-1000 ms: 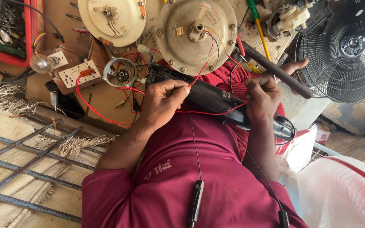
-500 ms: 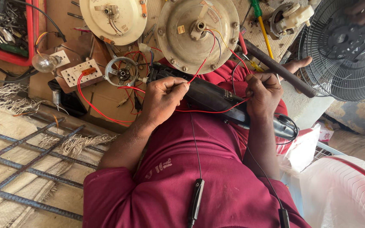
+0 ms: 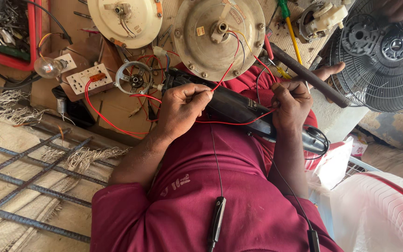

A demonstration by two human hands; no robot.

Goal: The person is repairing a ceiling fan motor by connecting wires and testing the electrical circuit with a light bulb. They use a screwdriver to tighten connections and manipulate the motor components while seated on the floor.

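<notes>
At frame centre, the left hand (image 3: 183, 109) and right hand (image 3: 291, 105) each pinch the red wire (image 3: 239, 122) taut over the black tool (image 3: 243, 109); keep tension gentle near the round motor (image 3: 211, 44).

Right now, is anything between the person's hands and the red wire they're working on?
Nothing visible. The left hand pinches the red wire at its fingertips, and the right hand holds its other stretch, over the black tool in the lap.

Probably a fan repair workshop: motor housings (image 3: 225, 37), fan grille (image 3: 383, 60), screwdriver (image 3: 291, 32), loose wiring.
</notes>
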